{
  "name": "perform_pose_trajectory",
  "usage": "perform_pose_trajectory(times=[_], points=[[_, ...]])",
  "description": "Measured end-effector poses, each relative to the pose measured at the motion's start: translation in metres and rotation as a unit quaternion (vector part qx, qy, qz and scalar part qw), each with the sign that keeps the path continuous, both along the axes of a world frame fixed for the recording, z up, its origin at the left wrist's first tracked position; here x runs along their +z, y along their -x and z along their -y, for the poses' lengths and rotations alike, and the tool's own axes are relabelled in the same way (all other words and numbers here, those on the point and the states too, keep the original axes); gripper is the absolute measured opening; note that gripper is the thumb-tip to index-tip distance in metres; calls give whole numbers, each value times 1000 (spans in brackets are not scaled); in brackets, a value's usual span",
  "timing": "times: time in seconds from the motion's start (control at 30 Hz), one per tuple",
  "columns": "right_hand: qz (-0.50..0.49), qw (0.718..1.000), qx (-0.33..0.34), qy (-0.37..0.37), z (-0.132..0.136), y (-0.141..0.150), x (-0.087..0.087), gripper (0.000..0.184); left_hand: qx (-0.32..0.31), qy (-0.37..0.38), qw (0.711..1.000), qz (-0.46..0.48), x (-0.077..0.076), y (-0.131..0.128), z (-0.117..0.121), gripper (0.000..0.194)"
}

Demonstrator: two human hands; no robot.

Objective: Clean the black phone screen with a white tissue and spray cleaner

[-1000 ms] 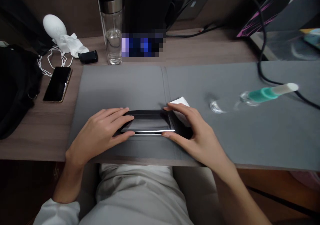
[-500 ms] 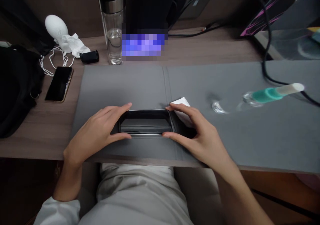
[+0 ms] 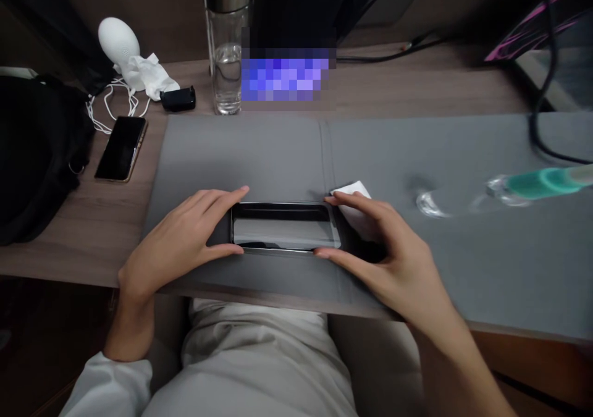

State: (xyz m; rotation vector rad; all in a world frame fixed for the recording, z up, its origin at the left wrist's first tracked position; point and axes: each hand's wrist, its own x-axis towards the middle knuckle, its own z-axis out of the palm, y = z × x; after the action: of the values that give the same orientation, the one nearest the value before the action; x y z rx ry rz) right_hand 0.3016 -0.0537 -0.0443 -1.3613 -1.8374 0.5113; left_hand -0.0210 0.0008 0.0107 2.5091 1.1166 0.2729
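Observation:
A black smartphone (image 3: 285, 228) with a glossy, reflecting screen lies lengthwise in front of me, at or just over the grey desk mat (image 3: 241, 151). My left hand (image 3: 185, 238) is at its left end, thumb along the near edge and fingers by the far edge. At the other end my right hand (image 3: 393, 250) spans it in the same way, index fingertip on the far edge and thumb on the near one. A white sheet or packet (image 3: 359, 204) is partly hidden under my right hand.
A teal-and-clear bottle-like item (image 3: 532, 185) lies on the mat at right. Along the back are a water bottle (image 3: 228, 74), a black case (image 3: 178, 99), white cables (image 3: 111, 105) and a white rounded device (image 3: 118, 39). Another phone (image 3: 121, 148) and a black bag (image 3: 41, 157) are at left.
The view has turned a little, so everything sits further right. Reflections on the phone's screen are brighter. Both hands keep nearly the same place at its ends.

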Motion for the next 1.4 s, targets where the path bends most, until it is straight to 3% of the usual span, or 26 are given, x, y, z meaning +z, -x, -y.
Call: perform_pose_trajectory(times=[0.3, 0.53, 0.8, 1.4], points=[[3, 1000, 4, -11, 0, -1, -3, 71, 13, 10, 1000, 8, 1, 4, 0, 82], [15, 1000, 2, -17, 0, 0, -3, 72, 29, -16, 999, -13, 5, 12, 0, 47], [22, 1000, 1, -12, -1, 0, -4, 70, 20, -44, 998, -34, 1, 1, 1, 64], [33, 999, 14, -4, -2, 1, 0, 68, 17, -53, 998, -43, -1, 0, -2, 60]])
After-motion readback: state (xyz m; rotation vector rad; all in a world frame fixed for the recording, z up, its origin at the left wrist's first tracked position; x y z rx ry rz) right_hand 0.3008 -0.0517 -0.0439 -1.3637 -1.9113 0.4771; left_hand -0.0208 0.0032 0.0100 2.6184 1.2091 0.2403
